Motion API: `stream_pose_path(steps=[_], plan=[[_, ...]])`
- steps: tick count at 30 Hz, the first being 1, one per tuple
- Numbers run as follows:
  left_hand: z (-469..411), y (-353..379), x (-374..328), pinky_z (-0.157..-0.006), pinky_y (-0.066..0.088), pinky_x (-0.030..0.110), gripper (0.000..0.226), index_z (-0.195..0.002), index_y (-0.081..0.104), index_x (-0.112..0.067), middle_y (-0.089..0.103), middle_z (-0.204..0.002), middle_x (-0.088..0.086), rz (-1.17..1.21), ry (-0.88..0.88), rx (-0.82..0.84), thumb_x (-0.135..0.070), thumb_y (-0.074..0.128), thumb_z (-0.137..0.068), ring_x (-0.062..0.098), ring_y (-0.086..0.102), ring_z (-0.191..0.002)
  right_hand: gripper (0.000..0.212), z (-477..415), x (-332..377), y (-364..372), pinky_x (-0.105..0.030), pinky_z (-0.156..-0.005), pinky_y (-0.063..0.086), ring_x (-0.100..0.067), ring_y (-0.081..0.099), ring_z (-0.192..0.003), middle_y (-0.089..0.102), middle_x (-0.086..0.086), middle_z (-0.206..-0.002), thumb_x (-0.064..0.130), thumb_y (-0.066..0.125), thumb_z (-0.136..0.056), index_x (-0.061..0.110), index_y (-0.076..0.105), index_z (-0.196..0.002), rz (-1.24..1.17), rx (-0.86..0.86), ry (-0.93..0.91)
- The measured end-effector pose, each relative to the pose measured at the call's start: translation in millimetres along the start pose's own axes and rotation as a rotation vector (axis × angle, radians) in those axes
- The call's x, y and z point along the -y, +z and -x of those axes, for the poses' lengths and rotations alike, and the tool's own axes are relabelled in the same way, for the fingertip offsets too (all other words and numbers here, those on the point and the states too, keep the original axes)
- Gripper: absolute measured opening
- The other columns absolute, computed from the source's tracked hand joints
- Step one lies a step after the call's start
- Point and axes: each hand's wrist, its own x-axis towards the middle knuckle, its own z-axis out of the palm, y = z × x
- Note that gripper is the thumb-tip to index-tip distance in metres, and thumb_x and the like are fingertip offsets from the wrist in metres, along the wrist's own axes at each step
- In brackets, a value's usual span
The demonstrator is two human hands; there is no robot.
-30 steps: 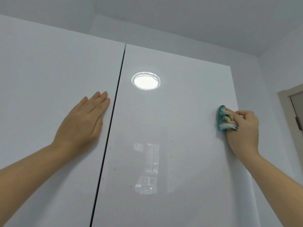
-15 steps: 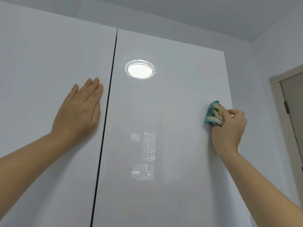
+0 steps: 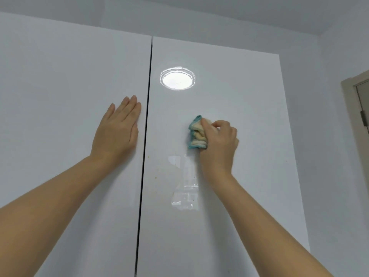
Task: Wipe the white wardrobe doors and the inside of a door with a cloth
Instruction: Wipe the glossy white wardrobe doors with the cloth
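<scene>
1. Reaching up from the bottom of view, the left forearm [image 3: 50, 206] and right forearm [image 3: 259, 216] both rise twd the wardrobe.
2. The left hand [image 3: 117, 132] lies flat on the left door [image 3: 60, 86], fingers straight & together, tips just beside the seam [image 3: 146, 116]; it holds nothing; it reads as a brace.
3. The right hand [image 3: 218, 144] has its fingers curled round a bunched cloth [image 3: 196, 134], cream w/ teal edging; the wad sticks out on the hand's left side & presses on the right door [image 3: 239, 100], approx mid-width, below the lamp reflection [image 3: 177, 78].
4. Key relation: small yellowish specks [image 3: 155, 177] sit below & left of the cloth, nearer the seam; the door's long axis runs vertical, so sideways passes stepping downward look the likely way to cover it; the left hand is nearer those marks, but only the right has the cloth, so the wad must travel down & leftward.
5. Judged stage: wiping the upper front of the right door; the lower part shows marks yet to be wiped; both doors are closed, so the inside isn't reachable yet; whether the left door is done can't be told.
6. Farther off: pale wall [image 3: 323, 156] right of the wardrobe; a door frame [image 3: 350, 108] at the right edge; ceiling [image 3: 239, 9] above.
</scene>
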Motion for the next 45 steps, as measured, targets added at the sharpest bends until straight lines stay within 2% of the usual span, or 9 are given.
stream_pose_path(steps=[4,8,15,19,23,28,35,40,45], plan=[[0,-1,5,-0.121,0.010,0.038,0.055,-0.149,0.037,-0.006,0.030,-0.158,0.007,0.027,0.005,0.035,-0.017,0.024,-0.096,0.021,0.024,-0.147,0.051,18,45,19,-0.033,-0.070,0.029,-0.026,0.040,-0.091,0.056,-0.009,-0.106,0.004,0.071,-0.069,0.022,0.067,-0.117,-0.051,0.038,-0.184],[0,-3,9,-0.121,0.001,0.035,0.055,-0.153,0.025,-0.008,0.018,-0.162,0.005,0.026,0.022,0.110,-0.017,0.020,-0.100,0.018,0.011,-0.150,0.037,50,71,22,-0.036,-0.069,0.032,-0.028,0.045,-0.091,0.059,-0.006,-0.104,0.011,0.057,-0.080,0.020,0.068,-0.114,-0.095,0.116,-0.424],[2,-7,12,-0.122,0.005,0.041,0.055,-0.154,0.020,-0.005,0.014,-0.162,0.010,-0.041,0.060,0.150,-0.018,0.020,-0.101,0.023,0.010,-0.150,0.036,76,53,12,-0.038,-0.067,0.039,-0.029,0.052,-0.088,0.063,-0.006,-0.104,0.008,0.051,-0.086,0.018,0.068,-0.115,-0.139,0.266,-0.793],[17,-8,9,-0.121,0.010,0.047,0.058,-0.152,0.024,0.000,0.019,-0.161,0.015,-0.086,0.089,0.113,-0.003,0.029,-0.093,0.030,0.014,-0.149,0.039,59,38,3,-0.038,-0.069,0.038,-0.030,0.053,-0.089,0.063,-0.009,-0.105,0.004,0.049,-0.085,0.018,0.069,-0.115,-0.130,0.297,-0.883],[37,-7,5,-0.121,0.009,0.048,0.056,-0.149,0.028,0.003,0.021,-0.160,0.017,-0.096,0.006,0.060,-0.001,0.032,-0.094,0.031,0.017,-0.149,0.044,39,12,-6,-0.036,-0.073,0.034,-0.027,0.049,-0.097,0.063,-0.007,-0.107,0.009,0.045,-0.081,0.022,0.070,-0.114,-0.109,0.277,-0.745],[54,-5,-14,-0.121,0.013,0.050,0.053,-0.148,0.032,0.004,0.026,-0.158,0.017,-0.086,0.013,0.042,-0.005,0.033,-0.096,0.031,0.022,-0.148,0.052,22,-18,-12,-0.035,-0.076,0.034,-0.027,0.049,-0.100,0.061,-0.005,-0.109,0.004,0.074,-0.068,0.026,0.070,-0.115,-0.074,0.201,-0.555],[85,-3,-27,-0.121,0.012,0.049,0.052,-0.149,0.031,0.002,0.025,-0.159,0.015,-0.058,-0.015,0.049,-0.010,0.024,-0.098,0.028,0.021,-0.148,0.045,5,-81,-39,-0.038,-0.080,0.036,-0.029,0.048,-0.103,0.058,-0.007,-0.112,0.014,0.063,-0.074,0.025,0.068,-0.118,-0.026,0.105,-0.258],[94,1,-30,-0.121,0.014,0.051,0.053,-0.148,0.032,0.004,0.027,-0.158,0.016,-0.068,-0.015,0.031,-0.007,0.027,-0.096,0.028,0.022,-0.148,0.055,7,-137,-65,-0.044,-0.087,0.040,-0.027,0.043,-0.104,0.054,-0.006,-0.116,-0.001,0.064,-0.080,0.026,0.062,-0.127,0.021,0.047,-0.001],[93,1,-31,-0.120,0.016,0.053,0.054,-0.147,0.033,0.005,0.027,-0.158,0.017,-0.078,-0.015,0.022,-0.004,0.031,-0.094,0.029,0.022,-0.148,0.044,14,-162,-80,-0.043,-0.090,0.040,-0.028,0.043,-0.104,0.052,-0.007,-0.116,0.004,0.060,-0.088,0.025,0.062,-0.126,0.053,-0.070,0.229]])
